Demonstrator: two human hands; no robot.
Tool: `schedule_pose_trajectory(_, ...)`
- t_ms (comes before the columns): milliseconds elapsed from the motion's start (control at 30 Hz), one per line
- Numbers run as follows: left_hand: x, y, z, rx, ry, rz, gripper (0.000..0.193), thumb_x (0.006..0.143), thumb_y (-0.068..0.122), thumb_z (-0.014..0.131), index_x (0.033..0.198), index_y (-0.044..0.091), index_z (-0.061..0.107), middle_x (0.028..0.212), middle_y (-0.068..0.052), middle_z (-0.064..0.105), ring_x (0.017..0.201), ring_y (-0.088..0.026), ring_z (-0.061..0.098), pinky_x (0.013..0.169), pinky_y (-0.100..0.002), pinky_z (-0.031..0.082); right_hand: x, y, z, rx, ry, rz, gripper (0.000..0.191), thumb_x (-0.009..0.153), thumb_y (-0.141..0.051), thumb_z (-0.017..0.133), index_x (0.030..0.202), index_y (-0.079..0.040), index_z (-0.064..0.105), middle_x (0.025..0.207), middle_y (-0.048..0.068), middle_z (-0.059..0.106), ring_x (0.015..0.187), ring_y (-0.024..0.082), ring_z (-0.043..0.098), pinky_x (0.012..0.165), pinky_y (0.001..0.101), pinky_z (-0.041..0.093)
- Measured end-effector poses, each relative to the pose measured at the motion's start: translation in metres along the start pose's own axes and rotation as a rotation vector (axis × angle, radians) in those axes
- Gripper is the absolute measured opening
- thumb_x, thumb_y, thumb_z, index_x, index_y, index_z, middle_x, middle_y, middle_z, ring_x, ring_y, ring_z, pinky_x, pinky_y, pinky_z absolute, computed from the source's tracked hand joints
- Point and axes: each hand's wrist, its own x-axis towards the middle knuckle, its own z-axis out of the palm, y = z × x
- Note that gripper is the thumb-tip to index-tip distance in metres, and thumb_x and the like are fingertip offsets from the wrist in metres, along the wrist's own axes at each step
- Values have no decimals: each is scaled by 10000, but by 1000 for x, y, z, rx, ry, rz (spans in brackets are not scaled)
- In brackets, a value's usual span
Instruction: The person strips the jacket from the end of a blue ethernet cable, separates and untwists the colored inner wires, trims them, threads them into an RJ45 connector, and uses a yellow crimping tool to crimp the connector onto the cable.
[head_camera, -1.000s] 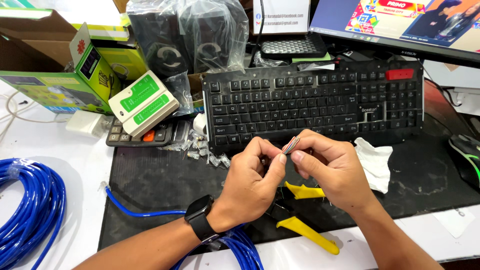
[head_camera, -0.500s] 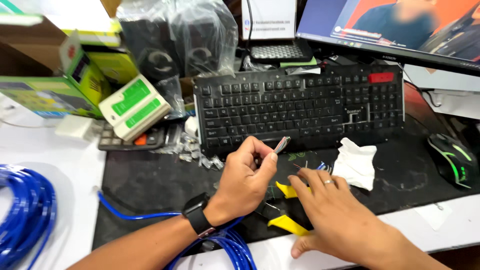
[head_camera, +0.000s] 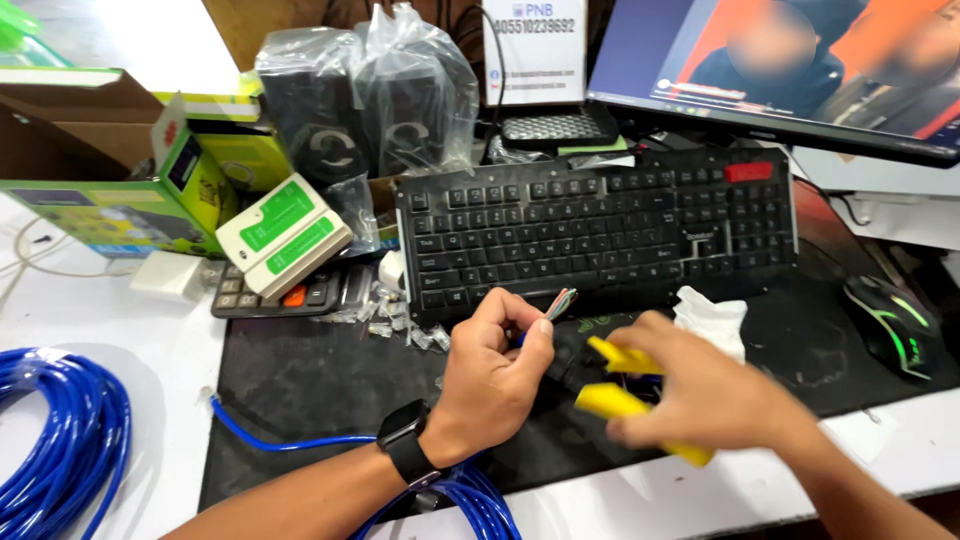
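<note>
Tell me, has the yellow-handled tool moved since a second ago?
Yes. The yellow-handled tool lay on the black mat below the keyboard; now the right hand holds it lifted, its head raised toward the keyboard's front edge.

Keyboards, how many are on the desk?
2. A big black keyboard lies on the mat just beyond the hands, and a smaller black one sits behind it under the screen. Others could be hidden behind the boxes.
</note>
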Motion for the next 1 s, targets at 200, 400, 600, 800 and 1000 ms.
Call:
schedule_pose_trajectory(200, 2, 2, -1, 32, -10, -48, 154, 959, 147, 670, 901, 12, 622, 705, 59, 573, 610, 4, 448, 508, -212, 373, 9, 44, -13, 960, -37, -117, 658, 721, -262, 750, 1285, 52, 622, 1166, 252, 674, 1098, 370, 658, 960, 474, 486)
schedule_pose_trajectory(400, 2, -2, 6, 69, -45, -78, 170, 952, 160, 687, 874, 14, 649, 698, 48, 586, 630, -8, 465, 523, -219, 385, 28, 38, 0, 1389, -89, -453, 572, 789, -196, 630, 1282, 75, 528, 1294, 241, 623, 1251, 370, 619, 1130, 538, 430)
schedule_pose_trajectory(600, 3, -5, 7, 98, -33, -41, 167, 944, 151, 684, 869, 6, 647, 714, 38, 627, 646, -16, 519, 546, -227, 443, 50, 15, -7, 1126, -82, -421, 632, 731, -103, 518, 1302, 159, 591, 1236, 298, 686, 986, 329, 602, 1074, 463, 475)
schedule_pose_trajectory(800, 9, -7, 5, 192, -65, -41, 169, 926, 140, 693, 864, -11, 647, 713, -18, 682, 660, -32, 578, 575, -240, 498, 51, 13, 3, 1022, -55, -360, 634, 670, -60, 513, 1275, 112, 593, 1217, 224, 689, 1164, 290, 684, 1071, 414, 487)
schedule_pose_trajectory(1000, 11, -5, 7, 207, -111, -68, 157, 910, 137, 684, 888, -14, 649, 725, -36, 709, 625, -35, 587, 541, -250, 505, 48, 10, 8, 775, 54, -210, 475, 725, -2, 596, 1196, 17, 649, 1018, 84, 691, 905, 154, 628, 809, 310, 507)
